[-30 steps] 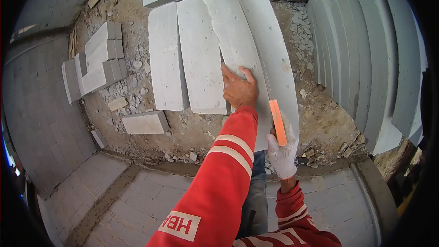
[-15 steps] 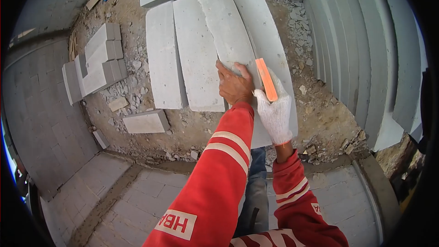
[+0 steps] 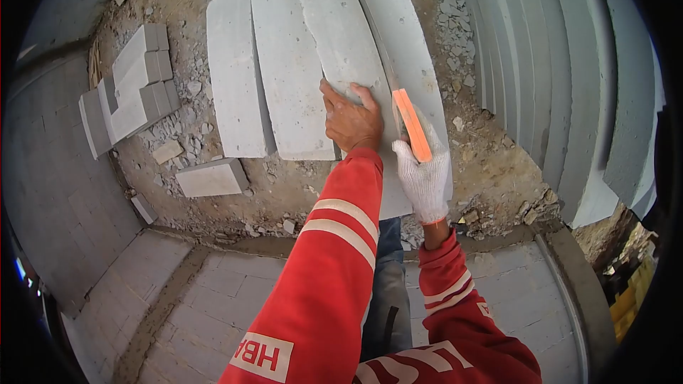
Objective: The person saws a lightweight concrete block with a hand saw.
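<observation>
one saw (image 3: 412,128), its handle in the closed, gloved right hand (image 3: 425,183); bare left hand (image 3: 352,119) splayed on the pale block (image 3: 345,35) just left of the blade, grasping nothing.
long axis runs near to far, far end leaning left, handle nearest the wearer.
lengthwise cut looks underway, the strip right of the blade seemingly not yet freed; depth done and left can't be told.

Behind the left hand (image 3: 353,119) and right hand (image 3: 422,171), the red sleeves (image 3: 329,263) carry cream stripes. The glove (image 3: 427,188) on the right is white, the handle (image 3: 412,125) in it orange. Beneath the left, the slab (image 3: 343,32) is pale grey.
</observation>
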Motion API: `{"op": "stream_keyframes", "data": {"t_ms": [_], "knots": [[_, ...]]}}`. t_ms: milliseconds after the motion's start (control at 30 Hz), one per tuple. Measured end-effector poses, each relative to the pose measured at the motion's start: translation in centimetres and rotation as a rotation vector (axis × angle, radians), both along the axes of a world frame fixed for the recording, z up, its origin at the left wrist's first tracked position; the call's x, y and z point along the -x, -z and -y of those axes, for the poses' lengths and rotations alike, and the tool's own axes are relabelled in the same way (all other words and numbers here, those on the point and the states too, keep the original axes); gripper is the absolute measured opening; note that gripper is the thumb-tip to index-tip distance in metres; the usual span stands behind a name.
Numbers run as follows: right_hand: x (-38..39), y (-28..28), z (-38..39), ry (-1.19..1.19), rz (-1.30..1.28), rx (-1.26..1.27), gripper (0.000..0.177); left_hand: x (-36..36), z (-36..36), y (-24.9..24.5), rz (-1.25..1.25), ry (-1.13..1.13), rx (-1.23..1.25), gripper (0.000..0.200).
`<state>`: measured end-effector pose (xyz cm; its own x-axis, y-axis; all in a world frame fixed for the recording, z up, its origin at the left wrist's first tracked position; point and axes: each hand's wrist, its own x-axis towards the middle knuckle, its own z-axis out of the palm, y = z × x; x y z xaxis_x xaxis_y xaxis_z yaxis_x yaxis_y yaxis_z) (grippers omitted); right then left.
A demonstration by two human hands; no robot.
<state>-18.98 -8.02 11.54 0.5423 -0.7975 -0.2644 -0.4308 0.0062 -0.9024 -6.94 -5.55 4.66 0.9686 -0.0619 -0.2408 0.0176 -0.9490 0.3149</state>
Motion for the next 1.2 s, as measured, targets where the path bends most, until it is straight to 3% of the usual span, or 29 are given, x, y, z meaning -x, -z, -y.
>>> {"op": "stream_keyframes", "data": {"t_ms": [133,200,300,433,500,567,667,733,800,1033,1200], "knots": [[13.6,-0.3,-9.3,-0.052,-0.182,-0.038,0.062,-0.1,0.0,0.0,0.002,-0.003,0.032,0.060],[15.3,-2.9,-9.4,-0.026,-0.197,-0.144,0.065,-0.5,0.2,-0.2,-0.005,-0.007,0.068,0.060],[13.5,-1.3,-7.0,-0.091,-0.156,-0.108,0.065,-0.3,0.3,-0.4,-0.021,-0.001,0.057,0.060],[-2.1,0.5,0.7,-0.025,-0.039,0.094,0.056,0.2,0.0,0.2,0.031,0.021,0.048,0.060],[-3.5,-0.3,1.3,0.001,0.016,0.010,0.055,-0.8,0.1,0.5,0.040,0.023,0.037,0.060],[-1.6,-0.2,0.3,-0.027,-0.010,-0.066,0.056,-0.2,0.1,0.2,0.071,0.036,0.004,0.059],[6.2,0.8,-4.9,-0.074,-0.134,0.126,0.059,-0.3,0.4,-0.4,0.018,0.023,0.034,0.059],[12.7,-0.5,-9.4,0.045,-0.158,-0.136,0.060,-0.1,0.0,0.3,0.001,-0.006,0.056,0.058],[14.0,-1.8,-9.1,-0.008,-0.206,-0.124,0.060,-0.2,0.0,0.5,0.049,0.021,0.067,0.060],[5.7,0.4,-4.2,-0.064,-0.140,0.008,0.062,-0.6,0.0,1.0,0.034,0.031,0.055,0.060],[6.1,1.6,-4.2,-0.023,-0.036,0.091,0.056,-1.0,0.4,0.9,-0.015,0.050,0.089,0.058]]}}
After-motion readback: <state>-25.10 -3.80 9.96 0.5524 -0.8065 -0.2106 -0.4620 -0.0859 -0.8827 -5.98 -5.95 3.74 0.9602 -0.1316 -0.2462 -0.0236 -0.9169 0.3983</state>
